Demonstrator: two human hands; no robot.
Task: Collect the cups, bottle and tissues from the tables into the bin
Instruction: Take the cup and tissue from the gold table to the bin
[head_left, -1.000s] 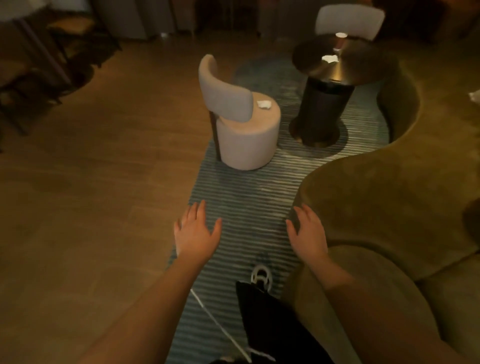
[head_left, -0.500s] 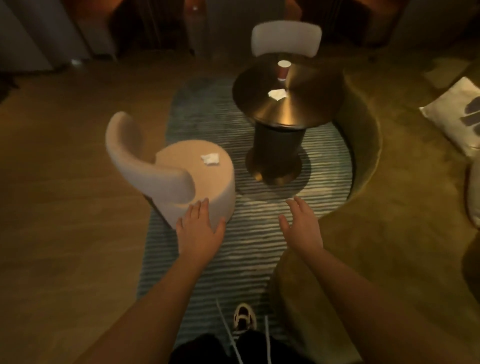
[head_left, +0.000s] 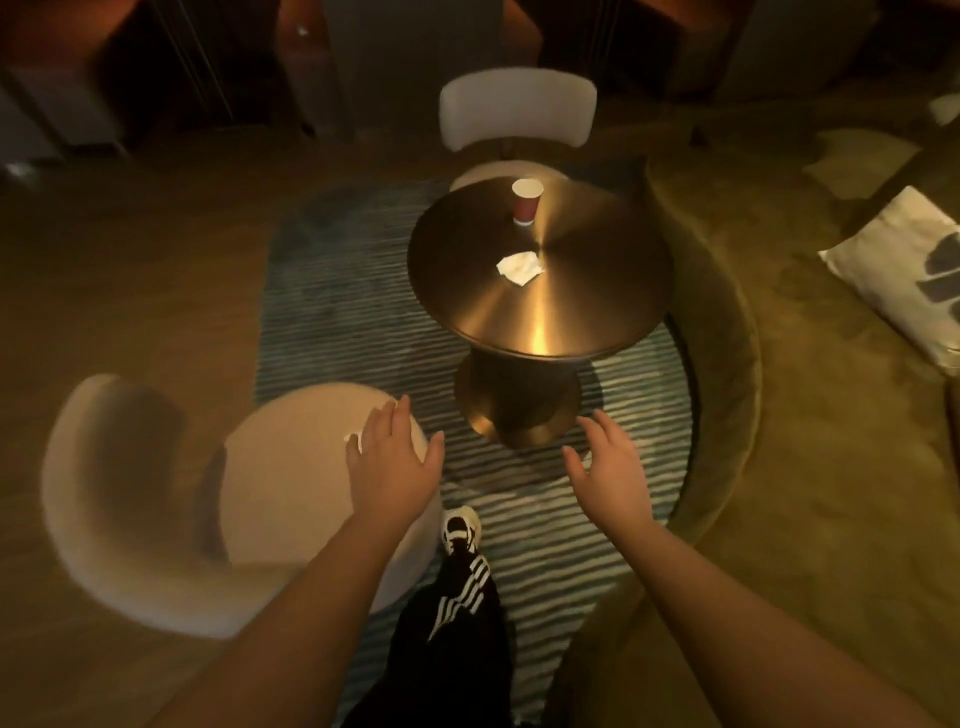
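Nearest, at seven o'clock, the left hand (head_left: 392, 467), spread and empty, hovers over what seems a tissue (head_left: 355, 437) on the chair seat (head_left: 291, 467), likely to grab it, the right hand (head_left: 605, 462) open too, while beyond at twelve the worktop (head_left: 571, 301) carries another tissue (head_left: 520, 267) and a red cup (head_left: 526, 201).

no readable text, no labels, no brands, no numbers

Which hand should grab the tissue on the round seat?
Probably the left hand: it hovers open right over the tissue on the chair seat. The right hand is open above the rug.
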